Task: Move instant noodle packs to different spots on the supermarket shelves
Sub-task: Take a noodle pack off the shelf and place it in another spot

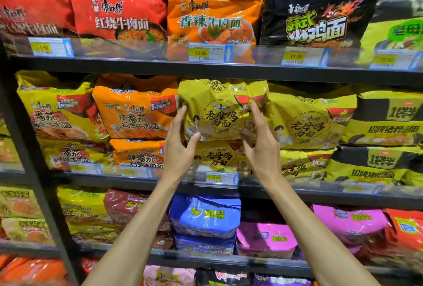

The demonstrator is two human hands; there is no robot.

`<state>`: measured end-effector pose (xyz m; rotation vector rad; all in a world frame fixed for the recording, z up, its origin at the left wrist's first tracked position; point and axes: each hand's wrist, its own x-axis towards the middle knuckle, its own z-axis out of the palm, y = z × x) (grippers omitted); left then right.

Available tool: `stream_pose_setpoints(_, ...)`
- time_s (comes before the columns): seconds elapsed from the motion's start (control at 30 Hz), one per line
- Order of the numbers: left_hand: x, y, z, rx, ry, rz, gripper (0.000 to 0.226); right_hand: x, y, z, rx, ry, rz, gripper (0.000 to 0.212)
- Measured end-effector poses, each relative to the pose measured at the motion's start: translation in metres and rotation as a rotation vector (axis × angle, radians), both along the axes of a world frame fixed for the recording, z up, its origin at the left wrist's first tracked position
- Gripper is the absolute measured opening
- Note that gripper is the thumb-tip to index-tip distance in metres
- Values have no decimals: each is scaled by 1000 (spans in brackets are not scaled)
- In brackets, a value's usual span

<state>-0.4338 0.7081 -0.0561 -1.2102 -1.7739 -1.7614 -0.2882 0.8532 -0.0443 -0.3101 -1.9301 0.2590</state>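
top pack (223, 109) on lower pack (218, 156) | left hand (180, 146) left | right hand (263, 148) right

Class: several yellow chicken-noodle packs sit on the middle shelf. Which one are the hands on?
The top pack of the centre stack: the left hand and right hand touch its sides; the others lie untouched.

Both our hands on yellow noodle pack, middle shelf

Our left hand (180, 146) and right hand (261, 146) touch the sides of the top yellow pack (222, 109), stacked on another yellow pack (217, 157) beside orange packs (135, 111).
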Motion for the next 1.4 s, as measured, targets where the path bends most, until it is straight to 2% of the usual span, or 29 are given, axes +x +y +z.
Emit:
stream_pose_setpoints(0.4, 3, 17, -6, -61, 6, 170, 80, -16, -4, -10, 13, 12, -67, 121)
stream_pose_setpoints(0.57, 6, 17, -1, -107, 63, 209, 77, -23, -4, -12, -74, -68, -104, 111)
stream_pose_setpoints(0.87, 2, 14, 2, -196, 112, 235, 75, -18, -5, -6, -61, -131, -145, 109)
stream_pose_setpoints(1.13, 0, 5, 7, -242, 60, 131, 81, -1, -10, 3, -112, -222, -106, 101)
stream_pose_setpoints(1.4, 17, -19, 7, -477, 171, 241, 78, 27, -21, 22, -30, -405, -140, 99)
